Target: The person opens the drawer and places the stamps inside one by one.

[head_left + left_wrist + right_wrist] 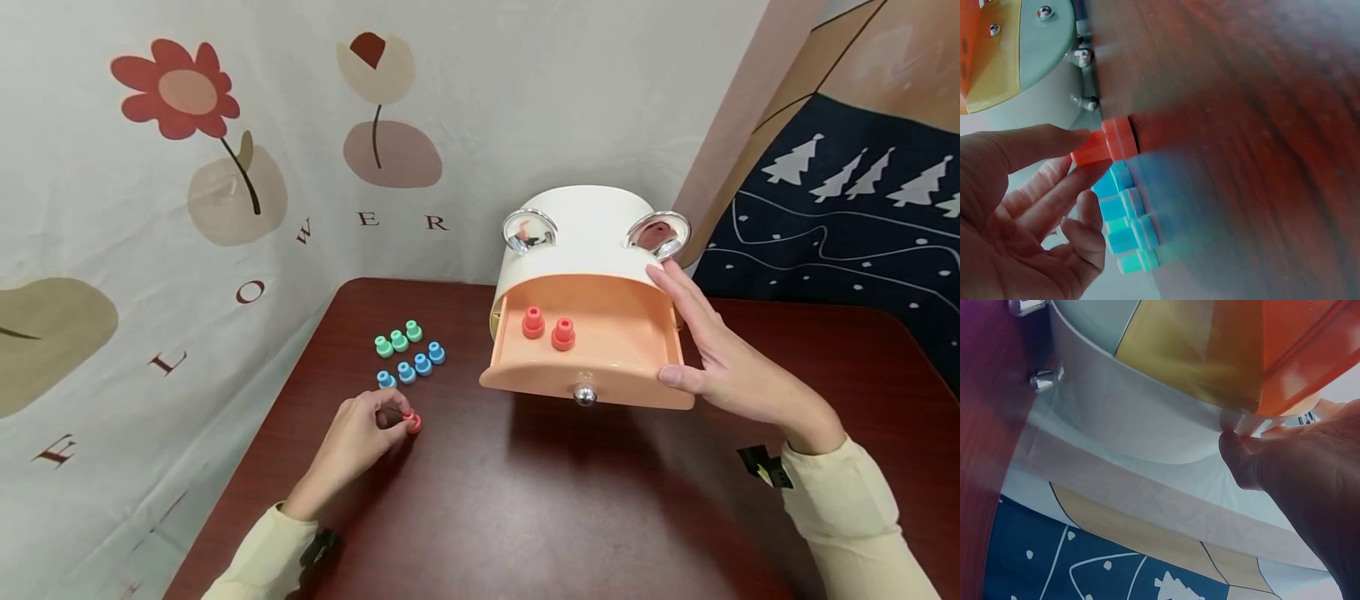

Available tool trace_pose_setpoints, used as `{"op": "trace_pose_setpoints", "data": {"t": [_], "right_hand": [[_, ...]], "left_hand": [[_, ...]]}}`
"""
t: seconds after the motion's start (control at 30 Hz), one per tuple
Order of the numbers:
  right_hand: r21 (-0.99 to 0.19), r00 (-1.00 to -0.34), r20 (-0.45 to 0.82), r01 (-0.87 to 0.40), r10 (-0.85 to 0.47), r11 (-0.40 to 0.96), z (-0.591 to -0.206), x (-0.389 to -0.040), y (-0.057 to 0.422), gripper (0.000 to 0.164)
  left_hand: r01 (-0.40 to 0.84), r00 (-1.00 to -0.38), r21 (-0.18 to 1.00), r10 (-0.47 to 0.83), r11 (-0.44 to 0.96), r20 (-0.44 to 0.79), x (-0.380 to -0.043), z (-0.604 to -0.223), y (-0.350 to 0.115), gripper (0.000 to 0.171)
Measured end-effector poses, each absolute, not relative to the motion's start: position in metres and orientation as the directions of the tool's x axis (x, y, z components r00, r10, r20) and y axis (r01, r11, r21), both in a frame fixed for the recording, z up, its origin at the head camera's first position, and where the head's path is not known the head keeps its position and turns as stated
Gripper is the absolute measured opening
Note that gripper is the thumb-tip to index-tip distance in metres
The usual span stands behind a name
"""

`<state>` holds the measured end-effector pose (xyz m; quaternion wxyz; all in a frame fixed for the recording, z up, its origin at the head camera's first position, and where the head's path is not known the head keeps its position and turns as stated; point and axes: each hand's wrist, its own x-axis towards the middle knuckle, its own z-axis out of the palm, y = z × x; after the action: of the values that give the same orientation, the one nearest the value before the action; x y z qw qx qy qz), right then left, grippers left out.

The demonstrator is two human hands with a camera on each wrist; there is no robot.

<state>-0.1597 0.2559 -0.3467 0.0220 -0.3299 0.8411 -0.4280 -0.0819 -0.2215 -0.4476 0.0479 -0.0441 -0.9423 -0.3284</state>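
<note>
My left hand [360, 433] pinches a red peg [1121, 139], a small knob-shaped piece, between thumb and fingers at the tabletop. Just beyond it stand several blue pegs [422, 364] in a row, with 3 green pegs [399, 340] behind them. To the right is a white rounded cabinet [585, 225] whose orange drawer [622, 342] is pulled out. Inside the drawer stand two red pegs [563, 334]. My right hand [731, 367] touches the cabinet's right side with extended fingers, its thumb at the drawer's right front corner.
Two shiny round ears [658, 235] stick out from the cabinet top, and a silver knob [585, 395] sits on the drawer front. The dark wooden table [480, 500] meets a flower-printed cloth [300, 150] on the left and back. A dark tree-patterned cloth [840, 225] hangs at right.
</note>
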Motion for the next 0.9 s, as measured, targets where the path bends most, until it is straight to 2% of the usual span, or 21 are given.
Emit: {"op": "trace_pose_setpoints", "data": {"t": [0.13, 0.23, 0.57, 0.9], "right_hand": [[-0.739, -0.783, 0.238, -0.530, -0.575, 0.415, -0.346, -0.158, 0.258, 0.107], [-0.737, -0.786, 0.234, -0.527, -0.572, 0.423, -0.346, -0.158, 0.257, 0.107], [-0.738, -0.791, 0.232, -0.522, -0.566, 0.427, -0.345, -0.158, 0.254, 0.106], [-0.726, -0.784, 0.250, -0.540, -0.568, 0.426, -0.345, -0.158, 0.255, 0.106]], "left_hand": [[0.144, -0.987, 0.613, 0.067, 0.777, 0.148, -0.083, -0.446, -0.216, 0.021], [0.192, -0.973, 0.615, 0.066, 0.765, 0.221, -0.081, -0.444, -0.212, 0.022], [0.372, -0.875, 0.628, 0.032, 0.683, 0.484, -0.077, -0.422, -0.201, 0.030], [0.488, -0.807, 0.650, 0.018, 0.582, 0.590, -0.079, -0.390, -0.180, 0.025]]}}
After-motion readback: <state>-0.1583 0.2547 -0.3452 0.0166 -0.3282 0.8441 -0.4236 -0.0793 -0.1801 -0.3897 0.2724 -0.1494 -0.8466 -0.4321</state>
